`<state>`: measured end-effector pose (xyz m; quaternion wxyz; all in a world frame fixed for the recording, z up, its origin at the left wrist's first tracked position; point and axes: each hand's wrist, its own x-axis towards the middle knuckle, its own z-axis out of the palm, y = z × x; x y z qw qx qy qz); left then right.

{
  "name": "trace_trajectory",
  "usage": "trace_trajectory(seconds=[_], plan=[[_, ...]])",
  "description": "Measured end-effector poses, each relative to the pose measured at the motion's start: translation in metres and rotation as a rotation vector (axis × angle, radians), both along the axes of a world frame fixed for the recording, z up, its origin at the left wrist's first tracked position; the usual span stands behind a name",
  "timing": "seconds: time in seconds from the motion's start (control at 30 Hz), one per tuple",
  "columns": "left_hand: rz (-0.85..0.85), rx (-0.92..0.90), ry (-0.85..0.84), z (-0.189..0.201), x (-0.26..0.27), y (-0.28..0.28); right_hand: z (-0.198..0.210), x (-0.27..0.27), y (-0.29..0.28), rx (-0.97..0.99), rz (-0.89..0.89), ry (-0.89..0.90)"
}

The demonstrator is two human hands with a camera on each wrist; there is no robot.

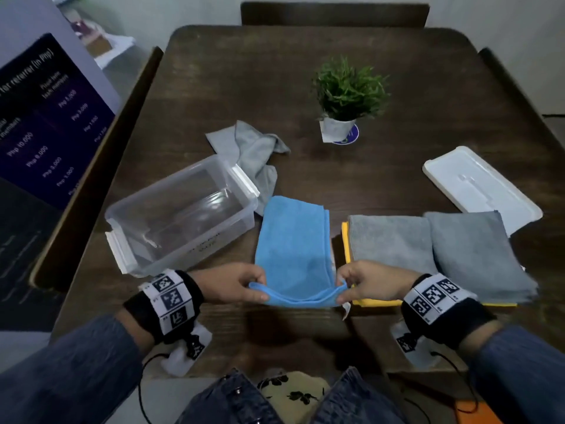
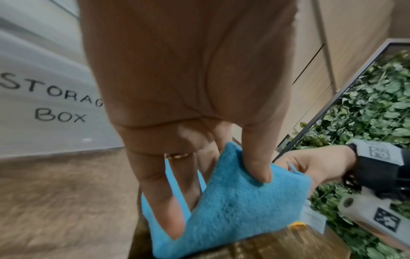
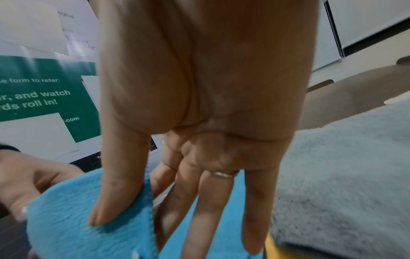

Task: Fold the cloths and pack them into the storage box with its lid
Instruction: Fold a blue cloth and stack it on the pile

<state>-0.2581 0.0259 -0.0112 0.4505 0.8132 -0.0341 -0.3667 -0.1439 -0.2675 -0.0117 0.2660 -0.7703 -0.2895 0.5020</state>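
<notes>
Dark wooden table (image 1: 305, 71), catalogued left to right with the blue cloth as landmark.

- Storage box (image 1: 180, 215): clear plastic, open, nothing inside; just left of the blue cloth.
- Crumpled grey cloth (image 1: 250, 148): unfolded, beyond the blue cloth's far left corner, partly behind the box.
- Left hand (image 1: 232, 284): thumb and fingers (image 2: 257, 157) pinching the blue cloth's near left corner, lifted slightly off the table.
- Blue cloth (image 1: 293, 246): centre, already doubled lengthwise, far end lying flat.
- Right hand (image 1: 373, 283): thumb and fingers (image 3: 119, 192) pinching the near right corner.
- Folded grey cloths (image 1: 434, 249): stacked over a yellow cloth (image 1: 346, 240), just right of the blue cloth.
- Lid (image 1: 483, 185): white, far right, beyond the stack.

Step in hand, by judgement: a crosswise fold of the blue cloth. Next move calls for carrying both pinched corners together to the far edge, aligned, then flattening. Grey cloth remains; packing and closing not begun.
</notes>
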Motion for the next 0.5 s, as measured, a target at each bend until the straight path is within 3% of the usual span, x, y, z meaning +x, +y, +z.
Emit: trace_trajectory(seconds=[0.17, 0.33, 0.43, 0.5], plan=[[-0.046, 0.003, 0.137, -0.025, -0.02, -0.01, -0.015, -0.015, -0.008, -0.094, 0.007, 0.097], [0.006, 0.001, 0.177, -0.025, -0.018, -0.011, -0.014, -0.019, -0.009, -0.139, -0.025, 0.202], [0.1, 0.04, 0.097, -0.03, -0.011, -0.007, -0.014, -0.018, -0.01, -0.129, -0.091, 0.264], [0.184, 0.096, -0.009, -0.037, -0.003, -0.004, -0.018, -0.012, -0.007, -0.101, -0.179, 0.197]])
